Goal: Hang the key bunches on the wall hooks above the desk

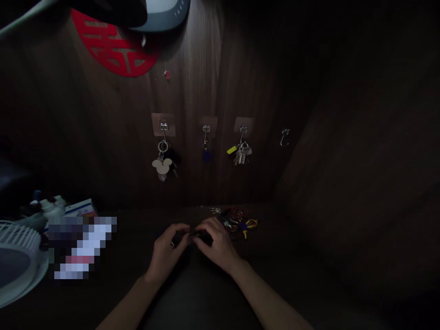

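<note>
Small dark object between fingers

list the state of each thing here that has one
left hand, closed on a small dark object
right hand, closed on it too
small dark object, held; details unclear
silver key bunch with yellow tag, hanging
white mouse-ear-shaped charm, hanging
dark-blue fob, hanging
multicoloured pile, lying jumbled
round red cutout, partly covered
</note>
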Demonstrator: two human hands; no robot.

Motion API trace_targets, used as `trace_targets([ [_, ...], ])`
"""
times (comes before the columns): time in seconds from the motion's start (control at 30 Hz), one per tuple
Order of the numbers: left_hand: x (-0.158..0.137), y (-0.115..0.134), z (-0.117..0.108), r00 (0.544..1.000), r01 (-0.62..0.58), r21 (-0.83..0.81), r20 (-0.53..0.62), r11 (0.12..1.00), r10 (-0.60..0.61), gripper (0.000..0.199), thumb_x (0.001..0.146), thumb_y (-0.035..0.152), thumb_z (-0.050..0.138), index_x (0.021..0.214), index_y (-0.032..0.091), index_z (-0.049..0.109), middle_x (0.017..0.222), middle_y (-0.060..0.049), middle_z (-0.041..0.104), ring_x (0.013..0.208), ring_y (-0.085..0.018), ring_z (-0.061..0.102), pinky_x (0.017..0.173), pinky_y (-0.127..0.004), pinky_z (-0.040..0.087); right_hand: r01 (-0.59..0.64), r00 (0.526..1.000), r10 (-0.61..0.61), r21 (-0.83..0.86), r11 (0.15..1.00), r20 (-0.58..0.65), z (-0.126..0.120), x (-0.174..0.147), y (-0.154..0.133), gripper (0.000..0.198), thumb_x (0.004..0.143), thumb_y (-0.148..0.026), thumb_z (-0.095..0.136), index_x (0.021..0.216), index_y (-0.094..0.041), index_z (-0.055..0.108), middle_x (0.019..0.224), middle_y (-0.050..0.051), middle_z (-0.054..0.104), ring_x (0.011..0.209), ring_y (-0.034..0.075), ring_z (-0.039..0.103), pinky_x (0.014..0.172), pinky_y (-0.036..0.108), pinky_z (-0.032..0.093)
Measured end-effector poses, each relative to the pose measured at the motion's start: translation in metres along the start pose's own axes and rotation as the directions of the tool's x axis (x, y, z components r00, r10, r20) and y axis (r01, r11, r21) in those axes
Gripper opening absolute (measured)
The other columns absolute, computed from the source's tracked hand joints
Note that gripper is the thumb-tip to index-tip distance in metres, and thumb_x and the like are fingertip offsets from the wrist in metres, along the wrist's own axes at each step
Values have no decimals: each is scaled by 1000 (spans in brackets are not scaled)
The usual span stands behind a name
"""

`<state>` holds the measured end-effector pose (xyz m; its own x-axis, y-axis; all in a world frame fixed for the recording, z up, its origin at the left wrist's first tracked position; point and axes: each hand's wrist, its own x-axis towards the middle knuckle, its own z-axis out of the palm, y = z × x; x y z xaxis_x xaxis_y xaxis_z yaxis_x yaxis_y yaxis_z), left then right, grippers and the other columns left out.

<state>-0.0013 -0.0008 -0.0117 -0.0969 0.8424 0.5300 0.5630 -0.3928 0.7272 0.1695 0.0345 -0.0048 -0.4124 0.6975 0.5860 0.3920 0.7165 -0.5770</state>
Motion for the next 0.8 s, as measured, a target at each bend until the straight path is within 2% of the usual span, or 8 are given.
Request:
trace_targets([
  [0.17,-2,0,0,1000,1,-27,25,1000,0,13,82,27,56,93,23,63,86,-1,70,80,-17,67,77,-29,54,3,1000,-4,-47,999,-9,5,-1,3,9,79,-18,60,83,-23,65,82,4,61,84,20,54,77,35,41],
  [0.27,-1,2,-3,999,13,-80,52,997,-8,21,86,29,51,104,23,61,100,-3,69,94,-18,65,85,-31,51,-81,996,85,102,991,-35,4,1,2,6,79,-20,61,78,-23,66,78,3,63,80,19,56,74,33,42],
  [0.33,0,3,-3,996,33,-99,88,995,-24,27,89,29,46,113,23,58,112,-4,67,106,-19,61,93,-33,48,-191,976,210,264,946,-47,3,3,0,4,78,-25,62,77,-23,66,77,1,65,78,18,58,72,31,43],
  [0.4,0,2,-2,988,58,-99,146,993,-43,32,91,29,43,120,23,54,121,-5,63,114,-19,57,98,-35,44,-304,935,354,466,831,-21,1,5,-2,9,76,-30,65,77,-22,65,75,0,66,74,17,59,69,29,44],
  [0.47,0,3,0,975,76,-94,217,993,-54,35,92,29,42,125,25,52,126,-4,60,118,-19,54,101,-36,41,-371,890,454,653,660,47,0,6,-3,16,72,-35,69,77,-21,63,73,0,67,70,16,61,67,28,46],
  [0.57,-1,7,3,945,74,-110,325,991,-35,34,92,29,41,124,27,53,124,-3,62,116,-19,55,101,-36,41,-378,864,486,810,449,134,0,7,-5,24,67,-35,74,77,-19,60,70,1,68,66,15,63,65,28,48],
  [0.7,-3,17,3,891,88,-183,454,979,5,29,93,30,40,110,24,63,105,-4,69,101,-20,61,93,-33,44,-345,855,494,883,318,156,0,8,-6,25,66,-32,76,77,-18,59,74,2,70,62,13,63,60,25,47],
  [0.8,-4,19,5,869,192,-231,492,954,-56,25,90,34,45,92,22,67,83,-2,69,81,-17,62,79,-29,47,-308,825,552,916,258,122,-4,11,-4,26,64,-29,77,80,-18,61,75,3,71,63,12,61,59,23,45],
])
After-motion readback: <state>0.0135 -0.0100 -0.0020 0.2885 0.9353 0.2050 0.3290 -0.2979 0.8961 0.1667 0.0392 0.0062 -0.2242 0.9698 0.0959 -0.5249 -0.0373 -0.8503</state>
